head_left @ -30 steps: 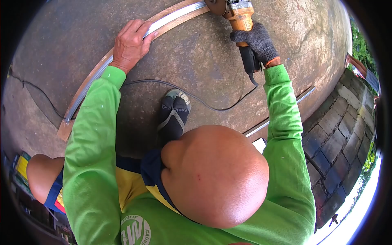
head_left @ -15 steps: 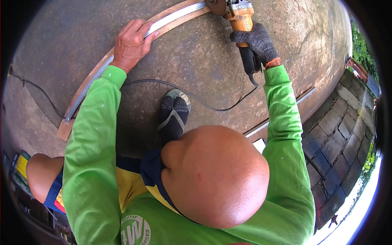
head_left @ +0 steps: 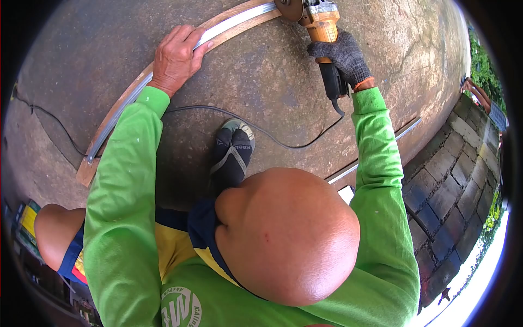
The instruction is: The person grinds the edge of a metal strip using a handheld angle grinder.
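Note:
My bare left hand (head_left: 177, 61) is closed around a shiny metal channel (head_left: 234, 25) lying along a wooden board (head_left: 246, 26), its thumb and fingers pressed over the edges. In my right hand (head_left: 347, 57), which wears a grey knit glove with an orange cuff, is an angle grinder (head_left: 321, 27) with a yellow-orange body and black rear handle. The grinder's disc (head_left: 290, 7) sits right at the far end of the channel, near the top edge of the view. A black power cord (head_left: 261, 133) runs from the grinder's handle leftward across the floor.
The floor is stained concrete (head_left: 283, 82). Another metal strip (head_left: 376, 150) lies on it, partly under my right sleeve. Stacked grey blocks (head_left: 455, 174) stand at the right, with another person's arm (head_left: 476, 92) beyond. My foot in a flip-flop (head_left: 233, 152) is near the cord.

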